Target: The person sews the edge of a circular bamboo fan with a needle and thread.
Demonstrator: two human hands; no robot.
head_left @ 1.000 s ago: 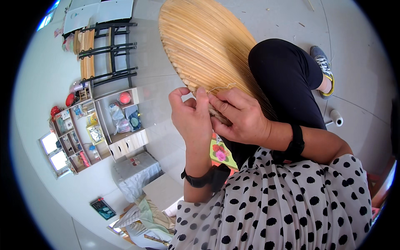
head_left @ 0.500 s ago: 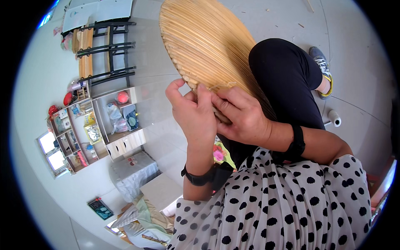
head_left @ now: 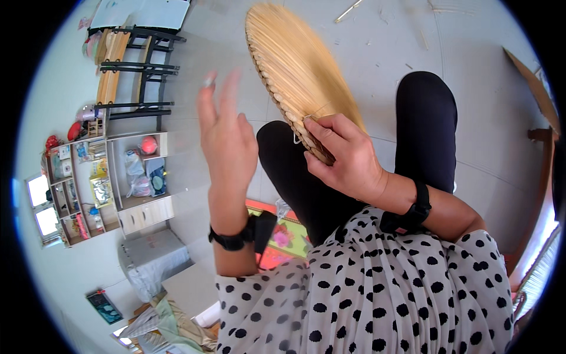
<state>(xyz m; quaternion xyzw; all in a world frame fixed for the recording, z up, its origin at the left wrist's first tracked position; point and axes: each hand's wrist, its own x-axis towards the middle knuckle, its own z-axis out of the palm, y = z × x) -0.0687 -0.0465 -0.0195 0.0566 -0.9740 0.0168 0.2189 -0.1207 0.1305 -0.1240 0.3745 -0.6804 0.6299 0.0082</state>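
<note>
A long oval piece of pale yellow straw strands (head_left: 298,59), with a braided edge on its left side, tilts up in front of my knees. My right hand (head_left: 351,156) is closed on its lower end, thumb and fingers pinching the braided edge. By that thumb, a fine pale thread runs across the straw, and a small white loop (head_left: 296,138) hangs from the edge. My left hand (head_left: 229,133) is raised off to the left, apart from the straw. Its fingers look spread, with the tips blurred by motion; nothing shows in them.
Straw scraps (head_left: 348,10) lie on the grey tiled floor beyond the piece. A red and green floral seat or cloth (head_left: 283,236) shows beside my left thigh. Off to the left are black-legged stools (head_left: 141,68) and a shelf unit (head_left: 112,177). At the right stands a brown wooden edge (head_left: 533,200).
My left hand has come off the straw edge and swung left, its fingers parting. My right hand keeps its grip. The straw piece shows more of its braided edge, and my knees are now apart.
</note>
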